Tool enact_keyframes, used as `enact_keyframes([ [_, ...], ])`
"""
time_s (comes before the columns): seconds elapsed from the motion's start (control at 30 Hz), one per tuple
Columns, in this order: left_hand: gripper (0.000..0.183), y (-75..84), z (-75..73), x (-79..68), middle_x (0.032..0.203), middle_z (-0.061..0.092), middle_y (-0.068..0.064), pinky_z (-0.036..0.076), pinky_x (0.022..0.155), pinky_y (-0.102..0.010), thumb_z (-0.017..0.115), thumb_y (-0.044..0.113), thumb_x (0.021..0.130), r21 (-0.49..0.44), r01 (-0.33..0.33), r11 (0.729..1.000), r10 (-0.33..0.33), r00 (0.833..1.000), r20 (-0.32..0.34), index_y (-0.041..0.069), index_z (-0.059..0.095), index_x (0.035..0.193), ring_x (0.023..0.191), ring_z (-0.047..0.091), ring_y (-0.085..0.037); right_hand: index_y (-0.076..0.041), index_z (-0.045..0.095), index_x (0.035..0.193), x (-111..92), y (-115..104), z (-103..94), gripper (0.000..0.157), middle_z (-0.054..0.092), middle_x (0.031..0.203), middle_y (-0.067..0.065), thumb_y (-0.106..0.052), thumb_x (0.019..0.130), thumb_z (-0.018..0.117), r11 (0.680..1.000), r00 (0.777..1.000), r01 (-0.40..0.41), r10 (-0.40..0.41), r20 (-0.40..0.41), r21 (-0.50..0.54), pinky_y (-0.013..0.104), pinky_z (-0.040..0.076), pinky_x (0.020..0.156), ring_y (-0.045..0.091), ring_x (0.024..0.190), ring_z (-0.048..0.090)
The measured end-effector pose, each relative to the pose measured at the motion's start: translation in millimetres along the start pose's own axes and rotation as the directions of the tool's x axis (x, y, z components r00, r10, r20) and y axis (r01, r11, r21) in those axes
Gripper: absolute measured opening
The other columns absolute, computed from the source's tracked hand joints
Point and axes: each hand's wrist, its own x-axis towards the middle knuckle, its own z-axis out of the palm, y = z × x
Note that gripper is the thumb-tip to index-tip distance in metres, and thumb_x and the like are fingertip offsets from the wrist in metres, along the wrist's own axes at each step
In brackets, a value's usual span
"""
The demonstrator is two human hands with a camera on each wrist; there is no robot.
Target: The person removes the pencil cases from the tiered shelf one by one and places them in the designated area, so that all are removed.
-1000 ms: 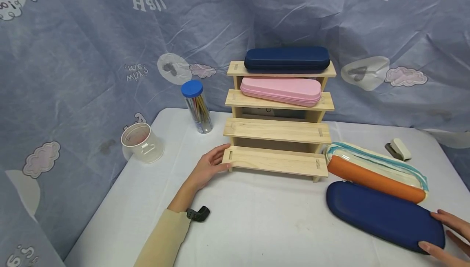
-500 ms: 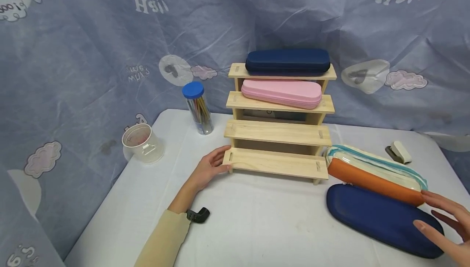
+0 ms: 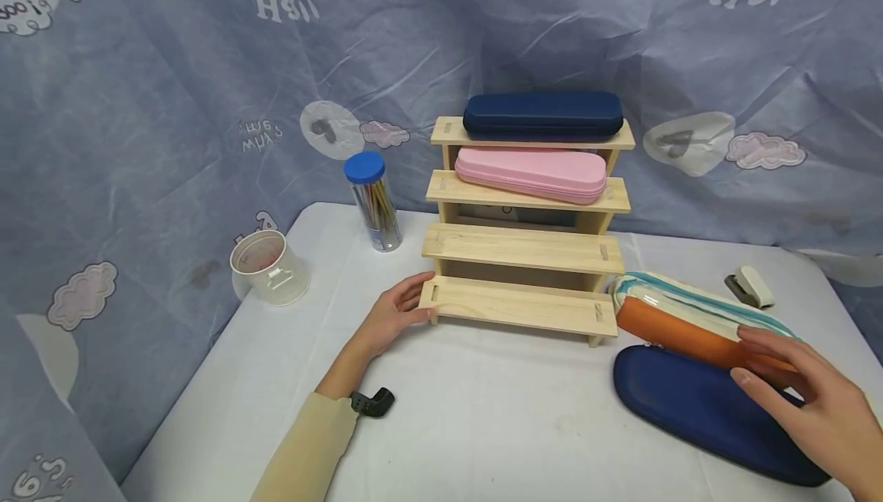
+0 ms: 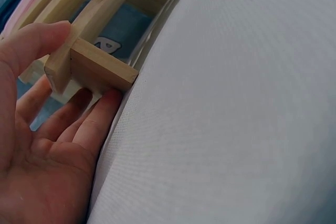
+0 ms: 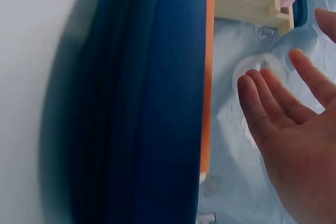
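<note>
A four-step wooden shelf rack (image 3: 524,304) stands mid-table. My left hand (image 3: 389,319) grips the left end of its lowest step; the left wrist view shows the thumb (image 4: 44,40) on the board and fingers by the end support. A dark blue case (image 3: 545,117) lies on the top step, a pink case (image 3: 531,172) on the step below. Right of the rack are an orange and clear pencil case (image 3: 679,327) and, nearer me, a navy zip case (image 3: 697,410). My right hand (image 3: 821,406) hovers over these two, fingers spread, holding nothing.
A blue-lidded clear jar of thin sticks (image 3: 375,207) and a whitish cup (image 3: 272,272) stand at the left. A small white and grey stapler-like item (image 3: 750,287) lies at the back right. A printed blue cloth (image 3: 207,142) hangs behind the white table (image 3: 510,418).
My right hand has moved left and inward from the navy case's right end, now covering part of both cases. The left hand keeps its place on the rack.
</note>
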Motion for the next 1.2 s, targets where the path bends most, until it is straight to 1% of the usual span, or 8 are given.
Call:
enact_keyframes([
  [0.13,0.067,-0.5,0.1,0.5,0.142,0.045,-0.015,0.045,0.097,-0.033,0.073,0.002,0.085,-0.001,-0.004,1.000,0.004,1.000,-0.002,0.005,0.042,0.144,0.128,0.046,-0.027,-0.014,0.050,0.140,10.3,-9.9,4.3,0.056,0.045,0.128,-0.016,-0.009,0.088,0.071,0.996,0.999,0.016,-0.020,0.040,0.089,-0.001,0.038,0.075,-0.018,0.104,0.042],
  [0.3,0.067,-1.8,-0.3,0.1,0.142,0.045,-0.013,0.045,0.098,-0.033,0.073,0.003,0.084,-0.004,-0.002,1.000,0.002,1.000,-0.001,0.006,0.043,0.144,0.128,0.046,-0.026,-0.016,0.048,0.141,22.2,-21.6,11.7,0.052,0.049,0.131,-0.008,-0.016,0.093,0.066,0.980,0.992,-0.030,0.005,0.122,0.199,0.002,0.041,0.078,-0.010,0.112,0.046],
  [0.47,0.066,-2.2,-0.6,-0.3,0.141,0.046,-0.012,0.045,0.098,-0.034,0.073,0.003,0.085,0.002,-0.009,1.000,0.009,1.000,-0.003,0.008,0.044,0.143,0.127,0.047,-0.025,-0.014,0.049,0.141,34.2,-31.4,20.2,0.049,0.051,0.136,0.001,-0.014,0.094,0.064,0.961,0.992,-0.026,-0.009,0.125,0.276,0.005,0.042,0.082,-0.003,0.116,0.049],
  [0.73,0.065,-1.2,0.3,0.3,0.141,0.046,-0.011,0.045,0.097,-0.034,0.073,0.003,0.085,0.009,0.006,1.000,-0.006,1.000,-0.006,0.009,0.045,0.143,0.126,0.048,-0.024,-0.016,0.047,0.142,49.2,-41.6,40.4,0.047,0.052,0.133,-0.004,-0.021,0.097,0.059,0.940,0.993,-0.062,0.024,0.117,0.336,0.004,0.040,0.083,0.001,0.120,0.046],
  [0.83,0.065,-1.3,0.1,0.8,0.141,0.047,-0.011,0.045,0.097,-0.033,0.074,0.004,0.084,0.009,0.009,1.000,-0.009,1.000,-0.009,0.010,0.045,0.143,0.126,0.048,-0.024,-0.011,0.047,0.142,53.8,-45.2,47.3,0.046,0.055,0.130,-0.002,-0.015,0.097,0.059,0.871,0.993,-0.081,0.029,0.114,0.484,0.007,0.042,0.085,0.005,0.118,0.051],
  [1.0,0.066,-1.5,0.2,1.0,0.141,0.047,-0.011,0.045,0.097,-0.033,0.074,0.004,0.084,0.013,0.001,1.000,-0.001,1.000,-0.006,0.009,0.044,0.143,0.127,0.048,-0.025,-0.004,0.045,0.141,59.7,-52.4,57.7,0.047,0.054,0.130,0.006,-0.006,0.096,0.059,0.699,0.994,-0.088,0.018,0.106,0.710,0.016,0.047,0.086,0.010,0.113,0.057],
  [1.13,0.067,-1.1,0.3,0.6,0.141,0.046,-0.011,0.045,0.097,-0.033,0.074,0.004,0.084,0.015,0.000,1.000,0.001,1.000,-0.003,0.008,0.044,0.143,0.127,0.047,-0.025,-0.003,0.044,0.141,63.7,-57.0,66.3,0.048,0.050,0.133,0.014,-0.006,0.096,0.059,0.637,0.996,-0.074,0.010,0.089,0.767,0.021,0.049,0.086,0.014,0.115,0.056],
  [1.2,0.067,-0.6,0.2,0.5,0.142,0.046,-0.012,0.045,0.098,-0.033,0.074,0.004,0.084,0.016,-0.001,1.000,0.001,1.000,-0.003,0.008,0.044,0.143,0.127,0.047,-0.025,-0.004,0.044,0.141,66.0,-59.3,70.7,0.048,0.048,0.134,0.018,-0.007,0.096,0.059,0.626,0.996,-0.079,0.022,0.083,0.776,0.021,0.049,0.086,0.015,0.115,0.055],
])
